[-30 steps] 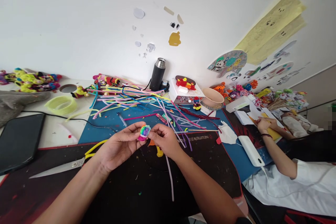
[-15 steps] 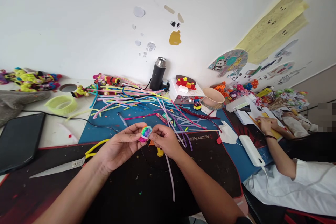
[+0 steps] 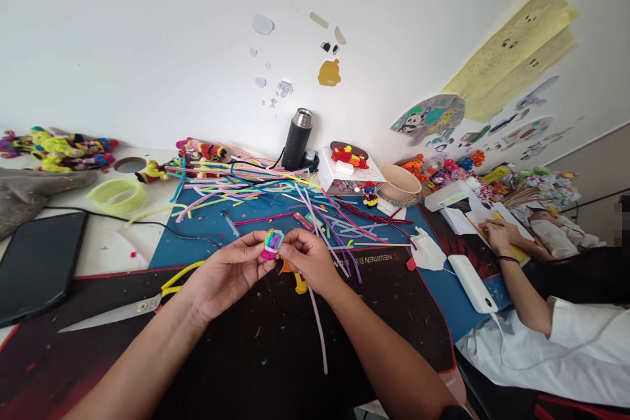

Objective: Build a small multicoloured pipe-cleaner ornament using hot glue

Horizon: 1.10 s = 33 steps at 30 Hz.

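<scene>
Both my hands meet over the dark desk mat [image 3: 246,348] and pinch a small multicoloured pipe-cleaner ball [image 3: 272,243] with pink, green, blue and purple coils. My left hand [image 3: 224,273] holds it from the left, thumb and fingers closed on it. My right hand [image 3: 309,260] grips it from the right with its fingertips. A lilac pipe cleaner [image 3: 319,331] lies on the mat below my right hand. A small yellow piece [image 3: 300,285] lies under the right hand.
A heap of coloured pipe cleaners [image 3: 256,187] covers the blue mat behind. Scissors [image 3: 123,307] lie at the left, beside a black tablet [image 3: 37,266]. A black flask [image 3: 296,139] stands by the wall. Another person's hand [image 3: 497,235] rests at the right near a white power bank [image 3: 471,282].
The ball has turned slightly between my fingers. My hands stay in about the same place.
</scene>
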Available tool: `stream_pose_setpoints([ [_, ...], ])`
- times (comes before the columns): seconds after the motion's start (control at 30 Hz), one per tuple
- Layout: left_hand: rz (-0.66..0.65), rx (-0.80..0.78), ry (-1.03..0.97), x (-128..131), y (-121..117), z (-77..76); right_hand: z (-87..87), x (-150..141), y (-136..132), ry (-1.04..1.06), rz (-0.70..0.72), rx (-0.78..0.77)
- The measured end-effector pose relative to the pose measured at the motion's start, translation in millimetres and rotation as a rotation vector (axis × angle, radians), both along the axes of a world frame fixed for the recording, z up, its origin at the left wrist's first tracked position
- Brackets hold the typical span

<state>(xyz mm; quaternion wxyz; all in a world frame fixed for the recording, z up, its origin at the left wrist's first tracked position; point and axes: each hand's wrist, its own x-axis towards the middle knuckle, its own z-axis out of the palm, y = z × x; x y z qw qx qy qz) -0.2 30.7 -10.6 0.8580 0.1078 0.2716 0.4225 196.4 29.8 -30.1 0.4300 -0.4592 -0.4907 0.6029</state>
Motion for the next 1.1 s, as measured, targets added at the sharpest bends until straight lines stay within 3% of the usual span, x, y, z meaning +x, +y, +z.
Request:
stream_pose_setpoints([
  [0.73, 0.091, -0.064, 0.008, 2.4, 0.0, 8.9, 5.6, -7.5, 3.6, 0.023, 0.013, 0.029],
  [1.1, 0.134, -0.104, 0.043, 1.9, 3.1, 5.9, 5.5, -6.9, 3.3, 0.017, 0.011, 0.047],
])
